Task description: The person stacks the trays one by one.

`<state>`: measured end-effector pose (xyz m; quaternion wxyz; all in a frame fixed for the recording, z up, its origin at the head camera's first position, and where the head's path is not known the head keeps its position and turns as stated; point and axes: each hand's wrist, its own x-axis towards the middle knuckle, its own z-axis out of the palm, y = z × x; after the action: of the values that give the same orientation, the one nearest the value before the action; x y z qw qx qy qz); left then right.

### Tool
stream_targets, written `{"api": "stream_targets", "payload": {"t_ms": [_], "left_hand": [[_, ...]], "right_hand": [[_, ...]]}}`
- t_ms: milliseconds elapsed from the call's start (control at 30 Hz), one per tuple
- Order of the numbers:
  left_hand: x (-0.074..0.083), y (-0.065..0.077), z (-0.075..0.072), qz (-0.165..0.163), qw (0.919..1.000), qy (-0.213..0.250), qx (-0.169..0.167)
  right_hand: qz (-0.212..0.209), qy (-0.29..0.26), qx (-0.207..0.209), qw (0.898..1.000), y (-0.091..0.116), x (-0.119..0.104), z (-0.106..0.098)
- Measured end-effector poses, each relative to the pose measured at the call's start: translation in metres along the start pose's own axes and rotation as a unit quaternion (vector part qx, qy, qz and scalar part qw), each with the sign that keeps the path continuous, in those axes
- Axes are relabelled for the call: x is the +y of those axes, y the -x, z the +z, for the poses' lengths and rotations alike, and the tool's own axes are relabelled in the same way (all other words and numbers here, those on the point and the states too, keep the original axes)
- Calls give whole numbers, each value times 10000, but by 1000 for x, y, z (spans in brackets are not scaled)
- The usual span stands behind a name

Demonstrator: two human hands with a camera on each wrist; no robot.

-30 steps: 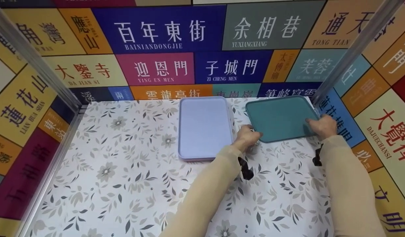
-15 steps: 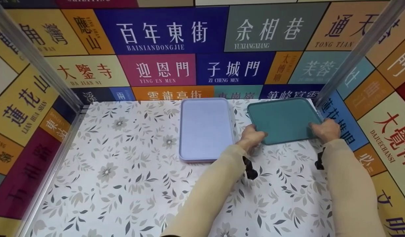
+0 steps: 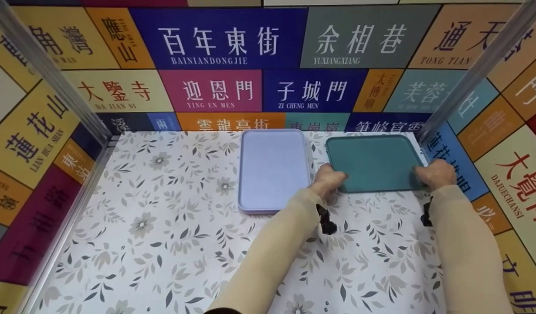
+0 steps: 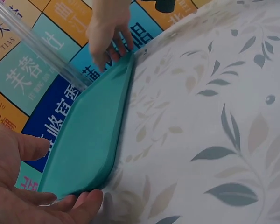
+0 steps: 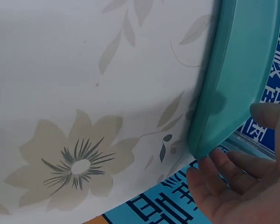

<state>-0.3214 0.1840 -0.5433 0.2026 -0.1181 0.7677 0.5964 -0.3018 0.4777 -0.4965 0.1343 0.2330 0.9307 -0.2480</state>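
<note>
A green rectangular tray [image 3: 374, 161] lies on the patterned tablecloth at the back right. My left hand [image 3: 331, 179] is at its near left corner; in the left wrist view, the fingertips [image 4: 89, 203] touch the tray's edge while the thumb stands raised off its surface. At the right end is my right hand [image 3: 435, 172]. Its fingers [image 5: 219, 168] reach the tray's corner in the right wrist view, with the thumb spread apart above and casting a shadow. The parts of the fingers beyond the rim are hidden in the head view.
Left of the green tray, a lilac tray [image 3: 274, 170] lies lengthwise, close to my left hand. Printed panels [image 3: 211, 91] wall the table [image 3: 163, 244] at the back and sides. Clear posts [image 3: 473, 69] rise at the back corners.
The green tray has turned slightly, so its near edge now runs nearly level across the head view. Both hands moved with it, the right one slightly nearer and rightward. The lilac tray stayed put.
</note>
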Motion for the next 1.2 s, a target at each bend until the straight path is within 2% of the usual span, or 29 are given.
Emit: {"api": "stream_targets", "payload": {"t_ms": [200,433,500,700,800,1067,1200], "left_hand": [[2,-3,-4,-37,9998,164,84],[-1,-13,-6,-263,9955,903,-137],[-2,-13,-8,-292,9945,987,-197],[-3,-10,-15,-230,9956,869,-257],[-2,-6,-17,-175,9967,760,-222],[5,4,-20,239,9965,709,-373],[5,5,-21,310,9942,820,-626]], "right_hand": [[20,-528,14,9986,-1,2,10],[-13,-881,12,9961,-44,26,19],[79,-1007,8,9949,-44,24,19],[295,-1364,-186,9900,-10,2,8],[388,-1544,-247,9869,-6,0,7],[513,-1912,-308,9797,-45,30,15],[605,-2077,-198,9761,-51,38,17]]}}
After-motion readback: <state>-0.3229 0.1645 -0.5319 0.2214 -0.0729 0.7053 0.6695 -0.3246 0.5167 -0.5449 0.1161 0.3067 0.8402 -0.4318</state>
